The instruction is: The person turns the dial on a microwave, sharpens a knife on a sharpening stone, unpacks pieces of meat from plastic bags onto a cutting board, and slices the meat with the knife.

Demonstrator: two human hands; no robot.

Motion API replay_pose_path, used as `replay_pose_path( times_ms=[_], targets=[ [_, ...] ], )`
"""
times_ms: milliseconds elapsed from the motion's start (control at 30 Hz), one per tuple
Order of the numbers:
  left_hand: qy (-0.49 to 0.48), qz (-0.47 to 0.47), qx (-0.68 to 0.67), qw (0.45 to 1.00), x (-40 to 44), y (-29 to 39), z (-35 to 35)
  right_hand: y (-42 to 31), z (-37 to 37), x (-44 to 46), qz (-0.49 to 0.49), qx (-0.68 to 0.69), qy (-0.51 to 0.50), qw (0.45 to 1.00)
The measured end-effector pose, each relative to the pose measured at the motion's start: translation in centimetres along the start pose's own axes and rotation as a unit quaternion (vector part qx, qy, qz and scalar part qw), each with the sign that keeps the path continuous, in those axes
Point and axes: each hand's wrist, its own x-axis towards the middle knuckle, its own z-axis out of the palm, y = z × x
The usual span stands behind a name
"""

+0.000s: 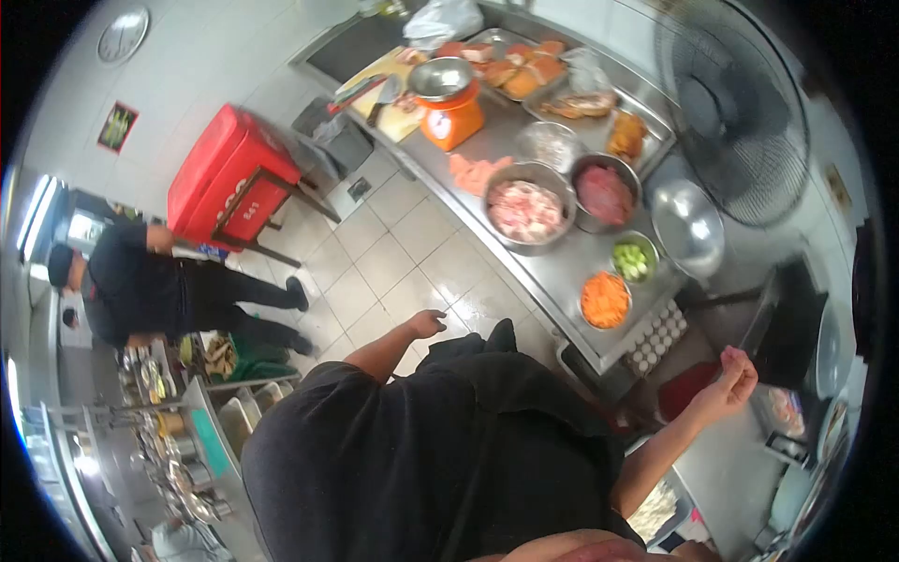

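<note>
My left hand (428, 324) hangs beside my dark clothing, over the tiled floor, its fingers loosely apart with nothing seen in them. Out to the right, my right hand (737, 377) is raised with its fingers pinched together; a small pinkish spot shows at the fingertips, too small to name. Nearest to that hand are a tray of eggs (656, 338) and a dark red item (686, 391). On the steel table (538, 272) stand bowls of orange pieces (605, 301), green pieces (633, 259), pale pink meat (526, 209) and darker red meat (605, 194).
An orange scale (452, 120), a cutting board (398, 117) and meat trays (658, 140) occupy the table's far part. A fan (735, 112) stands right. At left are a red container (225, 178), a trash bin (342, 140) and a person in dark clothes (140, 281).
</note>
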Motion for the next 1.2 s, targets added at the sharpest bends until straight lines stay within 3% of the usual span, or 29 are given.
replay_pose_path(
  times_ms=[167,333,567,667,700,733,800,867,933,1000,1100,1200],
  targets=[
    [0.088,-0.058,-0.086,0.991,-1.4,-10.2,-5.4,-4.8,15.6,-6.9,-0.050,0.064,-0.212,0.974],
    [0.156,-0.120,-0.114,0.974,-3.4,-18.9,-10.3,-5.3,28.2,-14.7,0.036,0.077,-0.370,0.925],
    [0.242,-0.107,-0.199,0.944,-1.2,-20.7,-17.2,-5.6,40.2,-24.3,0.208,0.129,-0.541,0.805],
    [0.302,-0.044,-0.204,0.930,2.3,-19.3,-23.7,-4.3,46.8,-26.7,0.201,0.124,-0.591,0.772],
    [0.310,-0.027,-0.204,0.928,3.1,-19.0,-26.5,-3.7,52.4,-27.2,0.199,0.118,-0.608,0.759],
    [0.325,-0.023,-0.185,0.927,3.7,-18.3,-29.0,-3.0,55.7,-28.1,0.225,0.169,-0.582,0.763],
    [0.354,-0.015,-0.143,0.924,4.2,-16.7,-34.5,-2.4,62.9,-28.6,0.149,0.110,-0.592,0.784],
    [0.378,0.009,-0.155,0.912,4.8,-15.6,-40.2,-0.7,71.1,-30.8,0.061,0.143,-0.542,0.826],
    [0.405,0.028,-0.166,0.899,5.7,-14.6,-46.3,-2.0,77.9,-30.9,0.063,0.019,-0.604,0.794],
    [0.432,0.045,-0.192,0.880,6.6,-14.5,-50.3,-0.8,84.5,-32.4,-0.038,-0.074,-0.589,0.804],
    [0.453,0.050,-0.238,0.858,9.0,-15.2,-54.6,0.9,92.7,-33.8,-0.069,-0.184,-0.576,0.794],
    [0.433,0.108,-0.252,0.858,12.5,-17.0,-58.1,1.5,97.0,-35.1,-0.020,-0.246,-0.593,0.766]
  ],
)
